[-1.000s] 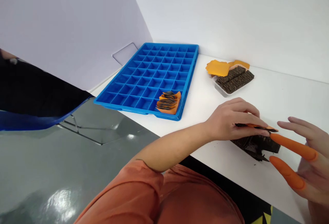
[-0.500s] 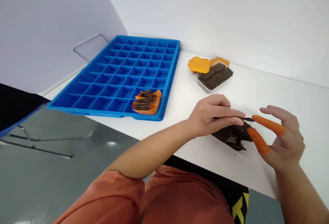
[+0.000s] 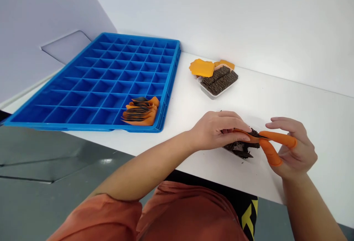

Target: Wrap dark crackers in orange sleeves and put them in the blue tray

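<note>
My left hand [image 3: 221, 128] pinches a thin dark sheet [image 3: 254, 134] with an orange sheet [image 3: 251, 138] under it. On my right hand [image 3: 294, 148], the thumb and index finger wear orange finger cots [image 3: 278, 137]. Their tips close on the far end of the same dark and orange sheets, while the other fingers are loosely bent. Just below both hands lies a container of dark, rough-edged pieces [image 3: 240, 151], partly hidden by the left hand.
A blue compartment tray [image 3: 163, 113] stands on the left of the white table [image 3: 182, 112]. Several orange-and-dark sheets [image 3: 141, 112] fill its near right compartment. Farther back, a white container [image 3: 217, 95] holds rows of dark pieces, beside yellow-orange sheets [image 3: 203, 67].
The right thumb has risen from the dark pieces to meet the index finger on the sheets' end. An orange edge now shows under the dark sheet. The view has shifted right.
</note>
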`<action>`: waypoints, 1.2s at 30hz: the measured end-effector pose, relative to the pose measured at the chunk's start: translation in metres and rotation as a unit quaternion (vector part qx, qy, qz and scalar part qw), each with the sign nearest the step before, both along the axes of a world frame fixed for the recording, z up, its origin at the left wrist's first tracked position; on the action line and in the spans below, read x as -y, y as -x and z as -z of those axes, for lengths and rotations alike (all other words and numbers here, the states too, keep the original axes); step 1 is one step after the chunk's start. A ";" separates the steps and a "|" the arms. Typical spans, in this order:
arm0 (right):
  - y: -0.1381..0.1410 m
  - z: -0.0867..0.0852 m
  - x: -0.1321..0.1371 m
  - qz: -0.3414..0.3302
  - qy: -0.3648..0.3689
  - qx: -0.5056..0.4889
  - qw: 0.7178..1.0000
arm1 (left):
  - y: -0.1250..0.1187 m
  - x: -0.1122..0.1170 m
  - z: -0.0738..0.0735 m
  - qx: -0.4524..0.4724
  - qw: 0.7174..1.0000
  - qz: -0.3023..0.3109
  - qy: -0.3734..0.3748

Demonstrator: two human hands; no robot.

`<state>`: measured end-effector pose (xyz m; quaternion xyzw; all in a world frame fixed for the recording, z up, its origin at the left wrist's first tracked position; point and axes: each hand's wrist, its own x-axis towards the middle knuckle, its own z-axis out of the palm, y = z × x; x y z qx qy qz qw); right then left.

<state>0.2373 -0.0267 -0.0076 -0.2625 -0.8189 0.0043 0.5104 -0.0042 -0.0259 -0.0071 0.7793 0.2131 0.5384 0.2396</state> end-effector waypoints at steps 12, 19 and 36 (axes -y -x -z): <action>0.001 0.003 0.001 -0.037 0.042 -0.016 0.998 | 0.001 -0.005 -0.003 0.004 0.999 -0.009 -0.046; 0.002 0.001 0.002 -0.016 0.046 -0.019 0.999 | 0.001 -0.005 -0.006 -0.010 0.995 -0.013 -0.094; 0.001 -0.004 0.006 -0.028 0.032 -0.022 0.999 | 0.001 -0.003 -0.008 -0.044 0.993 0.008 -0.108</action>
